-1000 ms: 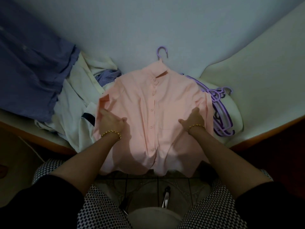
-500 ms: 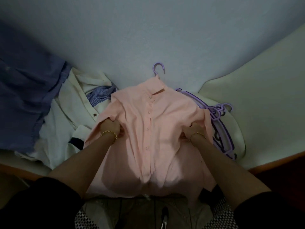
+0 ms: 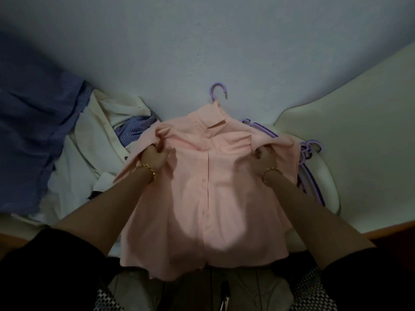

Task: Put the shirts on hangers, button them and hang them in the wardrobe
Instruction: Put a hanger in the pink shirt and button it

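Observation:
A pink shirt [image 3: 208, 198] is buttoned down its front and sits on a purple hanger, whose hook [image 3: 217, 92] sticks out above the collar. My left hand [image 3: 153, 157] grips a bunch of pink cloth at the shirt's left shoulder. My right hand [image 3: 265, 159] grips the cloth at the right shoulder. The shirt is lifted at the shoulders, and its hem hangs over the bed's near edge toward my lap.
A pile of white shirts [image 3: 96, 153], a blue checked shirt [image 3: 134, 129] and a large blue cloth [image 3: 33, 135] lie to the left. Several spare purple hangers [image 3: 312, 167] lie to the right beside a cream pillow [image 3: 359, 135]. The light blue sheet [image 3: 202, 46] stretches behind.
Both hands went from lying flat on the shirt to gripping its shoulders. They have moved up along the shirt and lifted it off the bed.

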